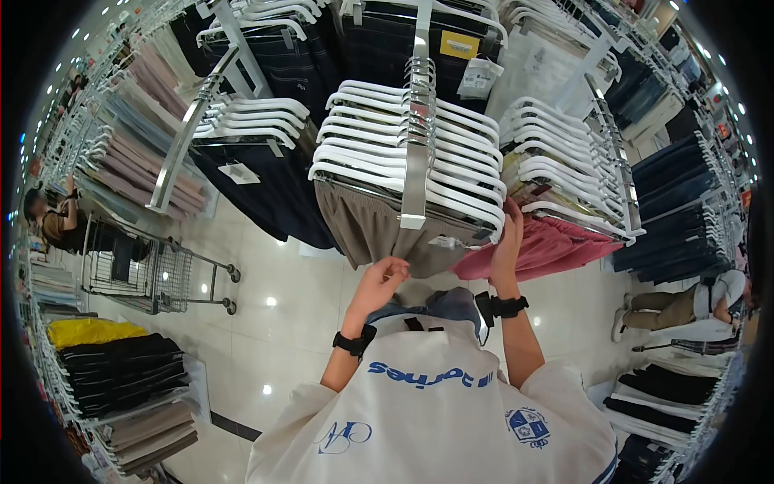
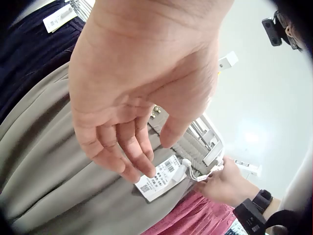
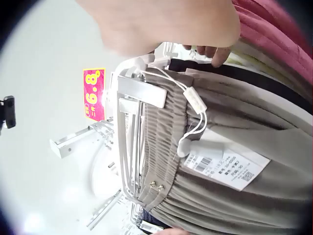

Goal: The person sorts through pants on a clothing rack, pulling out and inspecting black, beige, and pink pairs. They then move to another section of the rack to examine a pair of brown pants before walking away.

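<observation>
Grey-brown trousers point(image 1: 355, 218) with a gathered elastic waistband hang from a white clip hanger point(image 1: 347, 173) at the front of a packed rail. My left hand point(image 1: 383, 286) hovers before them, its fingers loosely bent and holding nothing. Near those fingertips a white price tag point(image 2: 159, 178) dangles on a looped string. My right hand point(image 1: 508, 242) is at the hanger's right end, and its fingertips point(image 3: 221, 56) reach behind the front trousers' waistband. Two small gold-coloured buttons point(image 3: 157, 186) show on the waistband. Close by my right hand hangs a pink garment point(image 1: 556, 246).
Dark trousers point(image 1: 258, 181) hang on the rail to the left. More white hangers point(image 1: 564, 173) fill the rail to the right. A wire shopping cart point(image 1: 141, 270) stands at left on the tiled floor point(image 1: 274, 347). People are visible at both far sides.
</observation>
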The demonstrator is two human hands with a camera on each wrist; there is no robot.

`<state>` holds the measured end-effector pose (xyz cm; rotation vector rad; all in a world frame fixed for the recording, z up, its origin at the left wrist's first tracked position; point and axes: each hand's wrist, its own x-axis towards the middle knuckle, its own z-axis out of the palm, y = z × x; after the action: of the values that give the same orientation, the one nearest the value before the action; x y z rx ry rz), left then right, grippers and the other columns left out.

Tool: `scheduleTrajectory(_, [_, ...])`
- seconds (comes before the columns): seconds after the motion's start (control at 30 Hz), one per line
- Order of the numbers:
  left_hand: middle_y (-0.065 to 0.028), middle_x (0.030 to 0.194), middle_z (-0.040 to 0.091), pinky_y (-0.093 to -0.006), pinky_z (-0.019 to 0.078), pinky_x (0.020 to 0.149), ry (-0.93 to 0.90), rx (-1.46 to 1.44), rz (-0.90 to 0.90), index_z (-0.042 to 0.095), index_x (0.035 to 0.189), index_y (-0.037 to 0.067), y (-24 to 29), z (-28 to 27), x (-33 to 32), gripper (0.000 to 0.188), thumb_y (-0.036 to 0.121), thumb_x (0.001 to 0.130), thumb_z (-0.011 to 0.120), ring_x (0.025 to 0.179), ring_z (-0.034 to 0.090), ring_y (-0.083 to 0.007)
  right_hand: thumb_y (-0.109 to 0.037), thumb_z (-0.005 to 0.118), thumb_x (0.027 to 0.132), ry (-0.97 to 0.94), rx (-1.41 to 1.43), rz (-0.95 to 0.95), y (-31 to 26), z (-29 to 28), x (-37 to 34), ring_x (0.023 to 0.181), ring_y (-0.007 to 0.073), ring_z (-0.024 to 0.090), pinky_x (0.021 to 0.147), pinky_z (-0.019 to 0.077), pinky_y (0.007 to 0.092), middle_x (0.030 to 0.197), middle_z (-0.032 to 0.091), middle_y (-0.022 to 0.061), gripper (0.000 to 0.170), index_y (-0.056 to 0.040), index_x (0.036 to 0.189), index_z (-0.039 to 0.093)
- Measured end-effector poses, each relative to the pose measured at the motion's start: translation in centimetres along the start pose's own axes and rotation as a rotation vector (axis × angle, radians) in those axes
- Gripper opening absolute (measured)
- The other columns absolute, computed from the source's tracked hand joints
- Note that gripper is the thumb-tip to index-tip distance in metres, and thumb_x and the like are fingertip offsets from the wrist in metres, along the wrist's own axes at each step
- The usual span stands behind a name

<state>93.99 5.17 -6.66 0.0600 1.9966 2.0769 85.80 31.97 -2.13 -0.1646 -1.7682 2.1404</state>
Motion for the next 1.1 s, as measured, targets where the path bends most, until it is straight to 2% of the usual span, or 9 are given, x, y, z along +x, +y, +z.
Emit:
scheduleTrajectory(0.3, [-0.0076,0.094,0.068,-0.0246,0.0496,0.078,-0.093,0.128,0.053,0.061,0.112,-0.002,4.7,2.6,2.5,0.021,0.009,0.094,0.060,0.087,0.064,-0.0111,-0.025,0.043,0.100,0.108,0.253,0.311,1.9,0.2,-4.4,0.089,0.0083,0.056,0.078,0.0423,0.0218,0.103,0.062,0.0008,0.036,0.0007,0.120,0.057])
scheduleTrajectory(0.37, [-0.0097,0.091,0.068,-0.0258,0.0501,0.077,-0.081,0.096,0.069,0.060,0.113,-0.004,5.8,3.6,2.9,0.030,0.015,0.090,0.067,0.085,0.065,-0.0134,-0.029,0.040,0.100,0.137,0.305,0.301,0.6,1.6,-5.6,0.091,0.0090,0.057,0.078,0.0435,0.0233,0.102,0.062,0.0004,0.039,-0.0002,0.121,0.057])
scheduleTrajectory(0.47, [-0.0163,0.083,0.067,-0.0309,0.0521,0.069,-0.094,0.439,0.050,0.060,0.111,-0.008,7.9,4.6,2.9,0.063,0.037,0.072,0.082,0.076,0.067,-0.0218,-0.029,0.040,0.098,0.094,0.284,0.362,0.8,0.9,-7.3,0.094,0.0099,0.057,0.080,0.0444,0.0265,0.100,0.061,-0.0001,0.040,-0.0003,0.120,0.057])
scheduleTrajectory(0.57, [-0.0157,0.075,0.067,-0.0311,0.0518,0.062,-0.130,0.543,0.090,0.060,0.109,-0.010,9.0,5.4,2.7,0.067,0.039,0.070,0.083,0.066,0.067,-0.0216,-0.028,0.040,0.098,0.050,0.268,0.343,1.7,0.0,-7.4,0.091,0.0097,0.056,0.078,0.0444,0.0256,0.099,0.059,0.0001,0.039,0.0009,0.118,0.057])
scheduleTrajectory(0.67, [-0.0163,0.070,0.066,-0.0363,0.0525,0.064,0.004,0.513,0.070,0.063,0.102,-0.005,7.5,6.4,2.8,0.058,0.041,0.071,0.081,0.063,0.066,-0.0294,-0.025,0.040,0.097,-0.086,0.198,0.301,1.5,-0.7,-7.3,0.087,0.0089,0.054,0.076,0.0433,0.0239,0.097,0.058,-0.0001,0.036,0.0012,0.114,0.058])
scheduleTrajectory(0.73, [-0.0154,0.067,0.065,-0.0355,0.0507,0.060,0.046,0.495,0.084,0.063,0.094,-0.004,6.3,6.8,3.1,0.049,0.038,0.074,0.079,0.061,0.066,-0.0292,-0.027,0.036,0.100,-0.233,0.158,0.307,2.1,-1.5,-7.0,0.095,0.0148,0.060,0.079,0.0491,0.0314,0.103,0.060,0.0033,0.036,-0.0031,0.118,0.055])
scheduleTrajectory(0.9, [-0.0131,0.063,0.064,-0.0332,0.0447,0.050,0.057,0.398,0.091,0.061,0.074,-0.001,3.4,6.0,3.7,0.030,0.025,0.086,0.070,0.054,0.064,-0.0264,-0.019,0.038,0.097,-0.086,0.121,0.319,0.9,-1.0,-6.3,0.098,0.0118,0.057,0.081,0.0458,0.0269,0.108,0.060,0.0048,0.034,-0.0010,0.121,0.054])
scheduleTrajectory(0.97, [-0.0073,0.059,0.064,-0.0272,0.0341,0.043,0.068,0.282,0.170,0.060,0.070,-0.002,4.1,5.9,3.4,0.026,0.012,0.091,0.064,0.045,0.049,-0.0073,-0.015,0.040,0.096,-0.067,0.097,0.332,0.2,-0.7,-6.0,0.097,0.0101,0.056,0.081,0.0440,0.0229,0.110,0.060,0.0058,0.034,0.0007,0.122,0.054])
scheduleTrajectory(1.1, [-0.0110,0.063,0.066,-0.0323,0.0427,0.049,0.032,0.309,0.114,0.061,0.073,-0.001,4.7,5.7,3.1,0.025,0.018,0.088,0.066,0.046,0.056,-0.0205,-0.002,0.044,0.092,0.014,0.078,0.179,-1.9,0.7,-5.3,0.106,0.0130,0.056,0.093,0.0431,0.0259,0.126,0.055,0.0103,0.045,0.0006,0.137,0.042])
